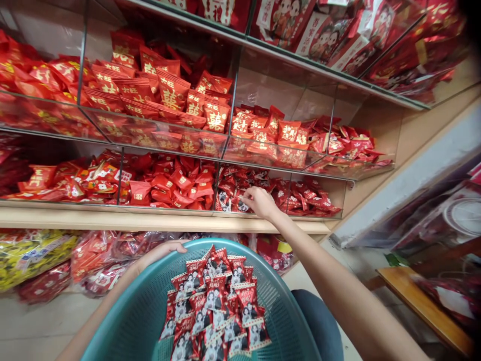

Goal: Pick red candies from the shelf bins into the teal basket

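A teal plastic basket [130,313] sits low in front of me. In it lies a pile of small red packets [216,306] printed with a couple in black and white. My left hand [165,250] grips the basket's far left rim. Stretched forward, my right hand [259,201] is at the front of a lower shelf compartment, its fingertips pinched at a small red packet [241,204] with a black and white print. More packets of this look [225,188] lie around those fingers. The fingers partly cover the pinched packet.
Clear dividers split the shelves into compartments of red packets [173,95]. A wooden ledge [93,219] runs below the lower row. Bagged goods [37,255] lie on the floor underneath. At right stands a wooden stool or bench [424,306].
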{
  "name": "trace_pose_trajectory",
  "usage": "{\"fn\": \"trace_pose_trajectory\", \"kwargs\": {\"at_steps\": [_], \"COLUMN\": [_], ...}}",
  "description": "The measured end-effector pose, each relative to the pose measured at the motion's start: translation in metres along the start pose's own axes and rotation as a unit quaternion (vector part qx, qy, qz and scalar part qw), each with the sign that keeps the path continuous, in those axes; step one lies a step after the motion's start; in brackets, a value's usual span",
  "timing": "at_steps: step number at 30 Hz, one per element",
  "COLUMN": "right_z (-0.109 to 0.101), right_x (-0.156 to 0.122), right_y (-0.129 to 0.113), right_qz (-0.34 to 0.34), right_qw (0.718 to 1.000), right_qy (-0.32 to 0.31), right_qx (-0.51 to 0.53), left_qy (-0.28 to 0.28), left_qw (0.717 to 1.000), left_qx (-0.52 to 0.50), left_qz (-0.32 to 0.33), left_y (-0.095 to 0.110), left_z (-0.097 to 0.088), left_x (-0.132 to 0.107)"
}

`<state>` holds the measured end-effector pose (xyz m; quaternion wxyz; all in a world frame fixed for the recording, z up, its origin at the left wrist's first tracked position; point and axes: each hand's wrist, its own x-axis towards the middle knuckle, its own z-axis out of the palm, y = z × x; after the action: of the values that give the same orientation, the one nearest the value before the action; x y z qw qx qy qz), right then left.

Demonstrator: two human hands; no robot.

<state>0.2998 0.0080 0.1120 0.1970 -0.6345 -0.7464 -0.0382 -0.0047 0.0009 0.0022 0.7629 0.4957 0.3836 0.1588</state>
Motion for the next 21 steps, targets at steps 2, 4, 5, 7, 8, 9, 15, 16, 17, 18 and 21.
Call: {"fn": "trace_pose_trajectory", "kwargs": {"at_steps": [2, 4, 5, 7, 8, 9, 15, 16, 17, 18, 21], "right_z": [-0.014, -0.029, -0.036, -0.046, -0.047, -0.046, -0.004, 0.003, 0.009, 0.014, 0.025], "right_x": [-0.010, -0.025, -0.034, -0.058, -0.072, -0.087, -0.181, -0.193, -0.204, -0.213, -0.232], "right_y": [-0.001, -0.002, -0.004, -0.009, -0.013, -0.018, -0.055, -0.060, -0.064, -0.067, -0.073], "right_qz": [-0.002, 0.016, 0.034, 0.094, 0.129, 0.173, 0.390, 0.421, 0.448, 0.470, 0.509], "right_qw": [0.999, 0.993, 0.985, 0.957, 0.934, 0.901, 0.636, 0.603, 0.573, 0.549, 0.504], "right_qy": [0.031, 0.085, 0.112, 0.140, 0.137, 0.117, -0.069, -0.079, -0.083, -0.084, -0.084], "right_qx": [0.025, 0.085, 0.129, 0.238, 0.304, 0.380, 0.662, 0.673, 0.681, 0.686, 0.693], "left_qy": [0.008, -0.001, -0.014, -0.036, -0.042, -0.043, -0.044, -0.042, -0.038, -0.032, -0.011], "left_qw": [1.000, 1.000, 1.000, 0.999, 0.999, 0.998, 0.999, 0.999, 0.999, 0.999, 1.000], "left_qx": [0.004, 0.005, 0.005, 0.004, 0.003, 0.003, 0.002, 0.004, 0.007, 0.012, 0.023], "left_qz": [-0.002, 0.001, 0.007, 0.024, 0.031, 0.034, 0.022, 0.023, 0.023, 0.020, 0.007], "left_y": [-0.001, -0.001, -0.002, -0.003, -0.004, -0.005, -0.010, -0.010, -0.009, -0.008, -0.004], "left_z": [0.000, -0.001, -0.001, -0.003, -0.004, -0.004, -0.008, -0.008, -0.007, -0.006, -0.003], "left_x": [-0.001, -0.002, -0.002, -0.001, 0.000, 0.002, 0.007, 0.007, 0.006, 0.006, 0.004]}}
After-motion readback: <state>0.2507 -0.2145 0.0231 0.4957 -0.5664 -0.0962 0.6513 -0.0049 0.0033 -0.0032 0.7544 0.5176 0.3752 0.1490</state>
